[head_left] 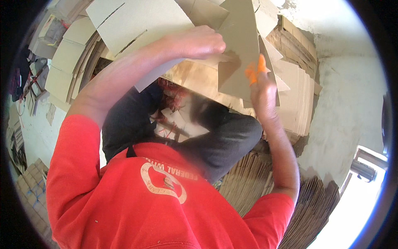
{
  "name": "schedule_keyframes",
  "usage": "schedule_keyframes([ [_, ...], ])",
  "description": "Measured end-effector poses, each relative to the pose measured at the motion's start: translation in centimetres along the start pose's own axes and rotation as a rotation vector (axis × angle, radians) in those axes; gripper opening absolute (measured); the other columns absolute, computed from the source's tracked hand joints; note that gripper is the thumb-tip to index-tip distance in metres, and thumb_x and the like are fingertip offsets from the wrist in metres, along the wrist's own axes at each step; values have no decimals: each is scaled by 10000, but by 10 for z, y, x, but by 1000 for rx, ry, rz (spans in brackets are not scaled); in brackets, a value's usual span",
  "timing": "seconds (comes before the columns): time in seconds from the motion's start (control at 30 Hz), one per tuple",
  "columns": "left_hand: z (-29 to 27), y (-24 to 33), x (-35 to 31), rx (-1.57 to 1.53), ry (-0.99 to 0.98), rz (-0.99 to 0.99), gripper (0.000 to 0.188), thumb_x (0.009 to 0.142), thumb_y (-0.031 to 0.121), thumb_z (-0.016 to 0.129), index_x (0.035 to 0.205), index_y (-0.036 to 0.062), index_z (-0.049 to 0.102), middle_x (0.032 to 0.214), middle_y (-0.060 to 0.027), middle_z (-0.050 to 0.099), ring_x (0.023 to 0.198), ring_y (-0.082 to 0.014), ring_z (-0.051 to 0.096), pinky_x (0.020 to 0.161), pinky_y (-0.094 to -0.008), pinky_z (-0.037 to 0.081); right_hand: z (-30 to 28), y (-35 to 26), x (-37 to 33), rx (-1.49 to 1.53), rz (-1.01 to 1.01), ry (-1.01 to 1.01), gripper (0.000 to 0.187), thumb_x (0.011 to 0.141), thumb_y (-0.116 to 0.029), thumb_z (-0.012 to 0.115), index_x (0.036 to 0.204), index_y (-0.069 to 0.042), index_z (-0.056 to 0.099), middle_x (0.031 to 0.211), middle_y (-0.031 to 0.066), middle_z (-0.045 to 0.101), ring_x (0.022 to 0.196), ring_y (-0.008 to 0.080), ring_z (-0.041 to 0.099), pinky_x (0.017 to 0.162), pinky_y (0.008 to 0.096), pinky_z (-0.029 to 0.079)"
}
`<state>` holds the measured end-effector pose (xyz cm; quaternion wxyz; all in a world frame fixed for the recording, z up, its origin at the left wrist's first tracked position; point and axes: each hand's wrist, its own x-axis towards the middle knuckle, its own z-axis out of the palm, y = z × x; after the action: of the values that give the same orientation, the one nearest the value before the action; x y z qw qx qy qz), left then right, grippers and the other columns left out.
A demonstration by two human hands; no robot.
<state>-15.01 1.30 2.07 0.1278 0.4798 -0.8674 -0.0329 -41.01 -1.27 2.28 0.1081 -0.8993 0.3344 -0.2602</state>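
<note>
A large grey-beige cardboard sheet (143, 18) with dark slots lies under my left forearm on a wooden work surface (188, 74). My left hand (205, 41) is closed in a fist by that sheet's right edge; what its curled fingers hold, if anything, is hidden. To its right a darker cardboard sheet (240, 37) stands tilted, and a shadow falls across its lower part. My right hand (264, 89), with orange coverings (258, 68) on its fingers, grips the right edge of this sheet.
Stacked cardboard pieces (292, 95) stand right of the work surface, with another stack (70, 58) at the left. Flat bundles (309, 207) lie on the floor at lower right. My bent legs (224, 141) sit below the surface, with scraps (186, 124) between them. A pale wall (348, 95) borders the right.
</note>
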Motion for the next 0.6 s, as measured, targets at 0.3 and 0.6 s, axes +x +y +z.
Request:
schedule_keyframes([
  [0.3,-56,-61,16,131,87,-110,137,751,144,676,823,30,654,817,-168,660,831,-318,657,713,-456,490,-28,-24,4,55,193,-218,595,880,29,573,1445,-46,403,826,168,674,627,254,631,607,340,525],
  [0.6,-15,-117,41,311,17,-182,175,830,151,537,786,54,676,826,-129,676,836,-292,662,674,-421,506,-33,-26,3,63,210,-232,618,873,53,525,1463,-40,367,942,179,692,703,246,645,687,328,531],
])
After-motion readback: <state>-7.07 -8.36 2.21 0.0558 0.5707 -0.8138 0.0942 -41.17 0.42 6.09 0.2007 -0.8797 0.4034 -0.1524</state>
